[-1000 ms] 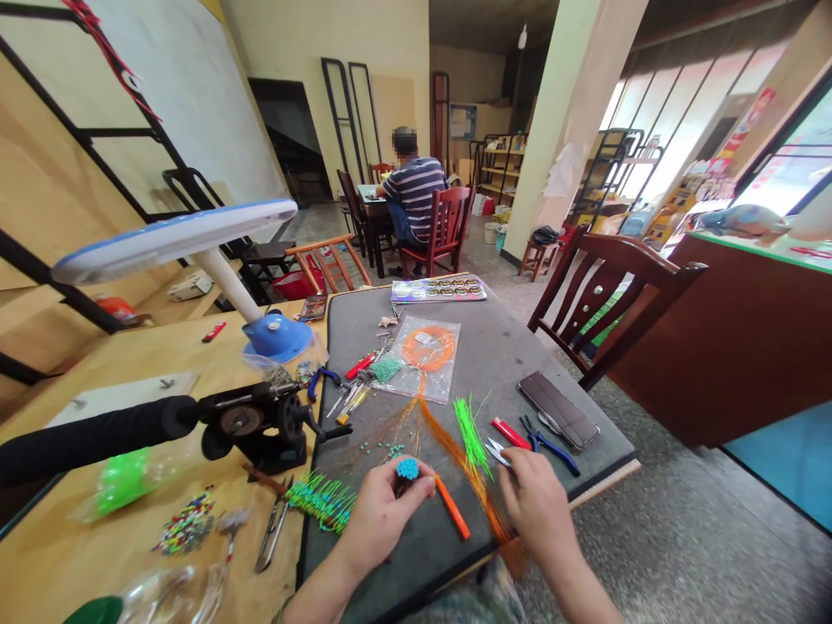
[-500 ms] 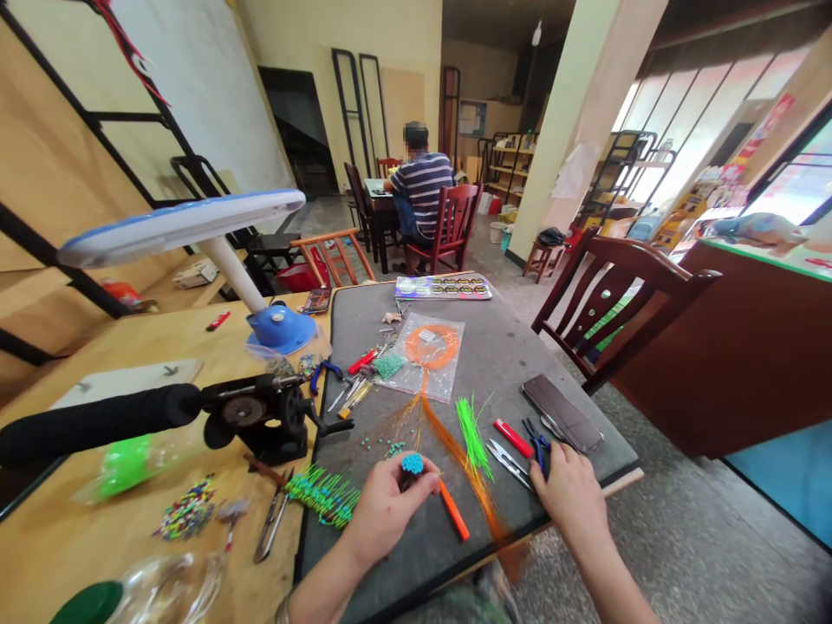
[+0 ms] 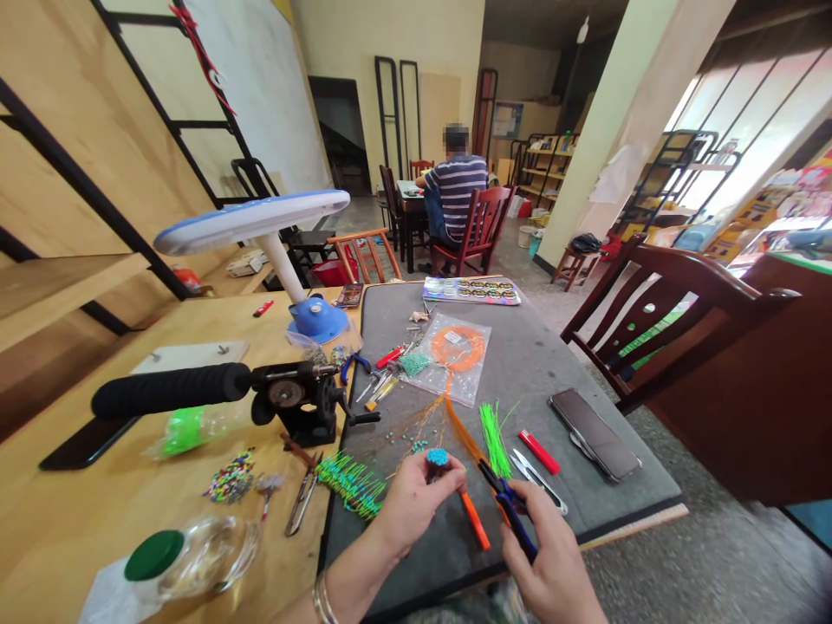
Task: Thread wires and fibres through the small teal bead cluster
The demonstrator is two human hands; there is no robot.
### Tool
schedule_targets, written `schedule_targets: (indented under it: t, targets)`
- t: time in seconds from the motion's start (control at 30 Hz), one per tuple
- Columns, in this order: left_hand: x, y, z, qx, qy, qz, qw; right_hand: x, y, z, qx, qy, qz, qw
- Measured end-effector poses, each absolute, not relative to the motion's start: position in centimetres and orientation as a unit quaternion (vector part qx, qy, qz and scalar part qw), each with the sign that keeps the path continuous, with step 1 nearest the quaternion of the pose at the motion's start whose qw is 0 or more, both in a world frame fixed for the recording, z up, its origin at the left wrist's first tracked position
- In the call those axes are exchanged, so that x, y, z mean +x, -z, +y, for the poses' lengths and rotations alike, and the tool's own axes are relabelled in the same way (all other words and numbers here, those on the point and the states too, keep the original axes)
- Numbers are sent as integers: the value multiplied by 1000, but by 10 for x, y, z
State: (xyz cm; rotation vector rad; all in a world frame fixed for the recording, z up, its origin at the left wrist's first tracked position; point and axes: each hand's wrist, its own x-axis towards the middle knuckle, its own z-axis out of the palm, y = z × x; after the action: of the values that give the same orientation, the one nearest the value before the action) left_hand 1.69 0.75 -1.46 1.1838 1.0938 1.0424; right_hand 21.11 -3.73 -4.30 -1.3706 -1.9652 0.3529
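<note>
My left hand [image 3: 416, 507] pinches a small bundle with a teal beaded top [image 3: 438, 458] above the grey mat [image 3: 585, 364]. My right hand [image 3: 549, 555] grips blue-handled pliers [image 3: 507, 507], their jaws close to the bundle and to orange fibre strands [image 3: 463, 438]. An orange tube [image 3: 476, 520] lies between my hands. Bright green strands [image 3: 494, 442] and small steel scissors [image 3: 536, 478] rest just beyond my right hand. A red lighter [image 3: 539, 451] is next to the scissors.
A smartphone [image 3: 594, 446] lies at the mat's right side, and a bag of orange coil [image 3: 455, 360] lies behind my hands. A hand-cranked winder [image 3: 299, 399] stands on the wooden table [image 3: 84, 494] at left, near several loose beads [image 3: 230, 477]. A person [image 3: 455, 186] sits far beyond.
My right hand has picked up the blue-handled pliers and raised them toward the bundle. The view has shifted, so everything on the table appears further right.
</note>
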Motion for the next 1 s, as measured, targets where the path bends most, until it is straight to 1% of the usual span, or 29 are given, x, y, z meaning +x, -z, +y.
schedule_targets:
  t: [0.3,0.47,0.73,0.87,1.0]
  targets:
    - [15,17,8,489,-455,464,583,199,47,-37,-511,-152,-774,343]
    - [15,18,7,476,-447,469,594,196,48,-37,-513,-180,-761,355]
    - [15,20,7,470,-428,450,626,197,44,-38,-535,-325,-675,390]
    - [16,17,6,496,-408,452,619,200,45,-36,-546,-410,-607,407]
    - [20,18,2,528,-405,442,602,199,57,-34,-541,-477,-524,453]
